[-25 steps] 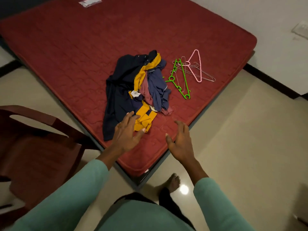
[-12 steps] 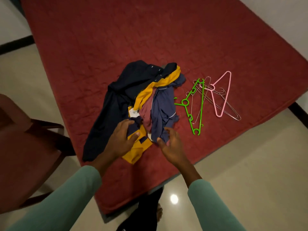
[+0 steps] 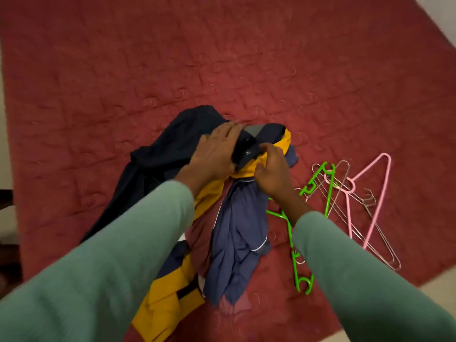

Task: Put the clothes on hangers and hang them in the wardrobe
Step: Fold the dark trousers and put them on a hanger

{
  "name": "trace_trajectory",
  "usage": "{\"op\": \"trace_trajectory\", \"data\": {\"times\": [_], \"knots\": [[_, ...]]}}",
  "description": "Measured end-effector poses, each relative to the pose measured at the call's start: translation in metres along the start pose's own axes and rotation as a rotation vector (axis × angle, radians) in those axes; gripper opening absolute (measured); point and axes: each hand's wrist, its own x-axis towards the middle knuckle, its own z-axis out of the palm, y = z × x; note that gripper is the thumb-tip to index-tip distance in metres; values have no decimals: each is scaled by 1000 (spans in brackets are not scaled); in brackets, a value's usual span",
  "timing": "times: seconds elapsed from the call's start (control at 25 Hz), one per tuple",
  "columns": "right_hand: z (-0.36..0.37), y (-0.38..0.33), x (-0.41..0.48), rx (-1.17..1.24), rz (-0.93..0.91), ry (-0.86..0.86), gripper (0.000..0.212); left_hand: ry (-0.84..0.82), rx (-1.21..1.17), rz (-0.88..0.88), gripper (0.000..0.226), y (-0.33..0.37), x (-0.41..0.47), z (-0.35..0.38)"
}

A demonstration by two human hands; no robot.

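Head view: the task is barely under way. The pile of clothes (image 3: 237, 230) lies in a heap on the red mattress (image 3: 148, 70), near its front edge; no garment is on a hanger yet, and no wardrobe is in view. The step in hand looks like picking out the first piece. The left hand (image 3: 217, 154) lies over the collar of the dark navy garment (image 3: 167, 154) at the top of the heap; its fingers run fairly straight across the cloth, and I cannot tell whether the thumb closes beneath. The right hand (image 3: 271, 169) has its fingers curled and pinches that same collar where it meets the yellow garment (image 3: 167, 299). A blue-grey garment (image 3: 237, 255) and a maroon one (image 3: 199, 233) lie tangled below.

The hangers lie untouched just beside the heap, on the person's right: a green hanger (image 3: 329, 193), a pink hanger (image 3: 380, 193) and some wire hangers (image 3: 370, 199), overlapping one another. Nearly everything is left, by my reckoning: separating each garment, fitting it on a hanger, carrying it to the wardrobe.
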Motion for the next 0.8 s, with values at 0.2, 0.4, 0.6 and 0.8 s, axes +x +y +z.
{"op": "trace_trajectory", "data": {"times": [0.2,0.4,0.6,0.8], "knots": [[9,12,30,-70,-13,-199,60,-342,519,119,50,7,68,-18],[-13,0,12,-366,-181,-19,87,74,430,306,12,-6,-25,-31],[-46,-34,8,-714,-558,58,52,348,412,267,12,-20,-137,-55],[-90,-75,-34,-305,-542,-273,32,140,337,-188,15,-10,-198,-79]]}}
